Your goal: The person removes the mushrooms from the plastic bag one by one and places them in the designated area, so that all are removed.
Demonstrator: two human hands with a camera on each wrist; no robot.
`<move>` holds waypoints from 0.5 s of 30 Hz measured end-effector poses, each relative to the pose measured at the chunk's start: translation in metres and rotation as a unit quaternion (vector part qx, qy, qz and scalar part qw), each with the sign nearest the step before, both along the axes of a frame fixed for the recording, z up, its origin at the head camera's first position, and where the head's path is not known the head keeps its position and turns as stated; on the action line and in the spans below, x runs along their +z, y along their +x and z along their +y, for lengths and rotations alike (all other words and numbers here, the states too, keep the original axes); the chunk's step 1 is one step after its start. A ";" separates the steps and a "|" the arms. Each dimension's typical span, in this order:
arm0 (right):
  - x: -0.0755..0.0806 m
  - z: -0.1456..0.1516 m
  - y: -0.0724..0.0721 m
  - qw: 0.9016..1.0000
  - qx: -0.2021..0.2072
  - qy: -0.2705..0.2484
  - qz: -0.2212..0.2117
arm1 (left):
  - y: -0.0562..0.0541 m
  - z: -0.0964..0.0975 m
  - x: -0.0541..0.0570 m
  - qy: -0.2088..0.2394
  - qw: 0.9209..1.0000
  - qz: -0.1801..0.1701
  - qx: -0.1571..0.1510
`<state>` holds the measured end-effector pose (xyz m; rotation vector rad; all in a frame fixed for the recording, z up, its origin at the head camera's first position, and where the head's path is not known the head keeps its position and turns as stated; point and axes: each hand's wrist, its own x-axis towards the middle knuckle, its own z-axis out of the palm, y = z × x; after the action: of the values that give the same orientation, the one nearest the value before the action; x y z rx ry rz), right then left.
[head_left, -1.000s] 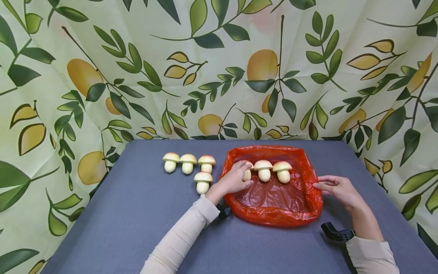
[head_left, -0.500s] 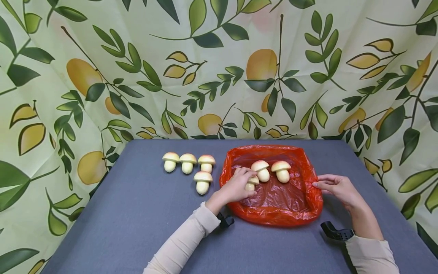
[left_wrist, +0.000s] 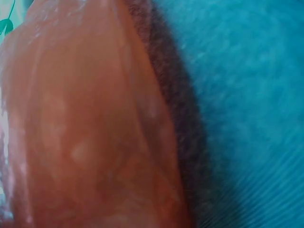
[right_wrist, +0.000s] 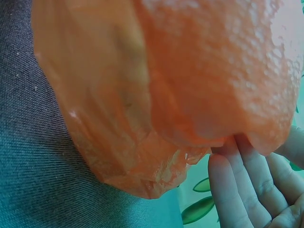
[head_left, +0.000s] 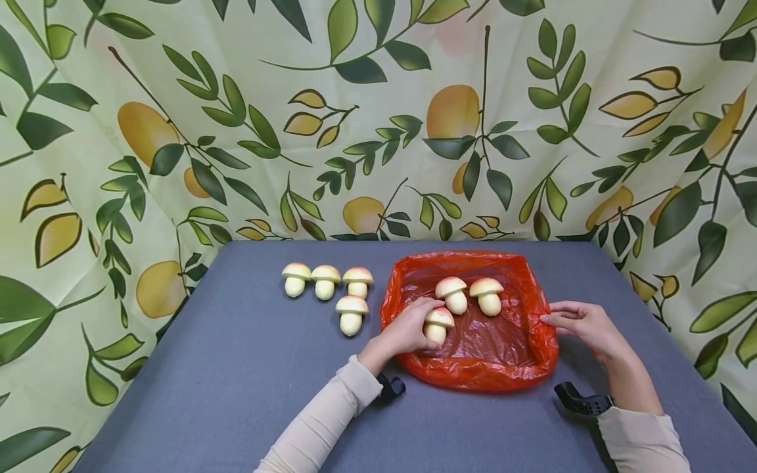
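An opened red plastic bag with its rim spread wide sits on the table. My left hand reaches over its left rim and holds a toy mushroom by its side, thumb at the stem. Two more mushrooms, one left and one right, lie inside toward the back. At the bag's right side, my right hand pinches the plastic; the right wrist view has its fingers running under a fold. In the left wrist view the bag fills the left half, and the left hand is out of sight.
Several mushrooms stand left of the bag: a back row including one at its left end, plus one in front. The grey table meets a leaf-patterned cloth behind. Black wrist straps are on both arms.
My left hand has drawn the mushroom toward the front of the bag, away from the back row. The left one of the two other mushrooms has shifted and tilted slightly. My right hand stays put.
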<state>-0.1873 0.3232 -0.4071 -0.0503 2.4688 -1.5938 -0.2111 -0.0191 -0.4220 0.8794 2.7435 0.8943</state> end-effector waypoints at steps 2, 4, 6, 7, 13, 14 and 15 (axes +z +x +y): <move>0.000 0.000 0.000 1.000 0.000 -0.001 -0.001 | 0.000 0.000 -0.002 -0.006 1.000 0.000 -0.006; 0.000 0.000 0.000 1.000 -0.001 -0.002 -0.001 | 0.000 0.000 -0.003 -0.009 1.000 -0.001 -0.008; 0.000 0.000 0.000 1.000 -0.002 -0.004 -0.001 | 0.000 0.000 -0.004 -0.011 1.000 -0.001 -0.010; 0.000 0.000 0.000 1.000 -0.002 -0.006 -0.001 | -0.001 0.000 -0.004 -0.013 1.000 0.000 -0.011; 0.001 -0.001 0.000 1.000 -0.001 -0.011 -0.001 | -0.004 -0.001 -0.006 -0.021 1.000 0.008 -0.020; 0.000 -0.001 0.000 1.000 -0.001 -0.011 -0.001 | -0.004 -0.001 -0.006 -0.023 0.999 0.012 -0.021; 0.000 -0.001 0.000 1.000 0.000 -0.011 0.000 | -0.005 0.000 -0.007 -0.026 0.999 0.014 -0.020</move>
<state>-0.1873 0.3226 -0.4067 -0.0534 2.4503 -1.6220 -0.2157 -0.0196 -0.4286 0.9424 2.7489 0.8057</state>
